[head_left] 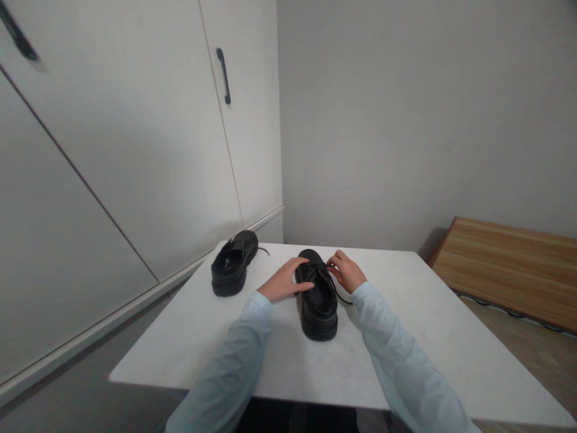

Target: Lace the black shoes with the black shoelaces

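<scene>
A black lace-up shoe (319, 319) rests sole down on the white table (401, 361), its heel towards me. My left hand (285, 281) lies against the shoe's left side, thumb and fingers apart around the front part near the opening. At the right side of the laces, my right hand (347, 271) has its fingertips pinched on a black shoelace (341, 296), and a length of it trails down beside the shoe. A second black shoe (229, 282) stands at the table's back left, one lace end sticking out to its right.
White cabinet doors (135, 120) with dark handles rise on the left. A grey wall (406, 120) stands behind the table. To the right is a wood-grain board (509, 264) beyond the table's edge.
</scene>
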Demonstrator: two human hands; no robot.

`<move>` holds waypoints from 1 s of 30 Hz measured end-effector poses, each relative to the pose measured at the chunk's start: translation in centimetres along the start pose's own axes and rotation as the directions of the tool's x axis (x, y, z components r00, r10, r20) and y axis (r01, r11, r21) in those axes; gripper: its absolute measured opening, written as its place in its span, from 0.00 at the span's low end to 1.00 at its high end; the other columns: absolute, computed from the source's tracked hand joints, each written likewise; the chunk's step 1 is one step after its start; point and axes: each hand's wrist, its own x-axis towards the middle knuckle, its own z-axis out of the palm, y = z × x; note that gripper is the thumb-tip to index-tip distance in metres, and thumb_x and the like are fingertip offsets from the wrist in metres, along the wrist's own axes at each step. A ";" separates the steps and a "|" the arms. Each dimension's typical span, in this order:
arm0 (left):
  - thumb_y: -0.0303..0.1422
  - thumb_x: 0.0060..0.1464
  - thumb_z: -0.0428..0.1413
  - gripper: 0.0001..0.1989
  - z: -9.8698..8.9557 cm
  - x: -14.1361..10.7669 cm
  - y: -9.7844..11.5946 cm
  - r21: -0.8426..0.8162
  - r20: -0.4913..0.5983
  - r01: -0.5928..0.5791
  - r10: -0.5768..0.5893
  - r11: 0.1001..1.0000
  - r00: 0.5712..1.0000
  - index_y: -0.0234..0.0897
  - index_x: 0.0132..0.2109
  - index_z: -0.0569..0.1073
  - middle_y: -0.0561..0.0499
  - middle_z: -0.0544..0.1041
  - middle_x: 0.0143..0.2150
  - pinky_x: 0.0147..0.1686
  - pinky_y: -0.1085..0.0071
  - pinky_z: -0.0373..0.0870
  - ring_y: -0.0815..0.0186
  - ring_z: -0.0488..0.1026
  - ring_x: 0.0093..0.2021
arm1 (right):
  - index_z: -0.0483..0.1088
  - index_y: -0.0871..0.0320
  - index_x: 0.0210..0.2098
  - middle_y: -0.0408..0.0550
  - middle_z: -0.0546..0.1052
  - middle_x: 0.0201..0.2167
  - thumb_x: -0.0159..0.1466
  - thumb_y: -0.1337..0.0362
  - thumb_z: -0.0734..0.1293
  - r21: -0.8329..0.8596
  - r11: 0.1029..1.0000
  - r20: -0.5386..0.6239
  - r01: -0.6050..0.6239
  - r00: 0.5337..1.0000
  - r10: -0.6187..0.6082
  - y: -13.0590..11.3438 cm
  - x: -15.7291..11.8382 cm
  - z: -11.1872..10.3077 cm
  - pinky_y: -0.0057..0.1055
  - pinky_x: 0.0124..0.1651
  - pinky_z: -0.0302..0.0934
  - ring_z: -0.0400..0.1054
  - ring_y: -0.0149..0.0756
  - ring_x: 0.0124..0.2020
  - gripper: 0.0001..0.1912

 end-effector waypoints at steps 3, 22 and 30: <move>0.43 0.46 0.59 0.31 0.0 0.0 -0.1 -0.001 -0.003 -0.001 0.001 1.000 1.000 0.36 0.56 0.63 0.41 0.65 0.56 0.59 0.59 0.56 0.58 0.62 0.57 | 0.69 0.57 0.32 0.47 0.66 0.33 0.60 0.69 0.62 0.040 0.999 -0.023 0.001 1.000 0.000 0.4 -0.1 0.0 0.31 0.37 0.58 0.63 0.35 0.33 0.04; 0.43 0.45 0.60 0.31 0.0 0.0 -0.1 -0.034 0.000 0.004 -0.004 0.999 1.000 0.37 0.56 0.63 0.41 0.65 0.56 0.59 0.58 0.55 0.58 0.62 0.57 | 0.65 0.58 0.26 0.46 0.74 0.25 0.53 0.57 0.67 0.615 0.733 0.038 -0.291 0.939 0.341 2.9 0.5 0.5 0.33 0.33 0.64 0.69 0.35 0.29 0.10; 0.43 0.45 0.60 0.31 0.1 0.1 -0.5 -0.037 -0.005 -0.001 0.001 0.999 1.000 0.39 0.56 0.63 0.42 0.65 0.57 0.59 0.57 0.55 0.57 0.62 0.58 | 0.60 0.57 0.28 0.49 0.79 0.29 0.50 0.47 0.69 0.915 0.276 0.192 -0.292 0.921 0.338 0.8 0.4 -0.2 0.40 0.42 0.65 0.74 0.37 0.33 0.21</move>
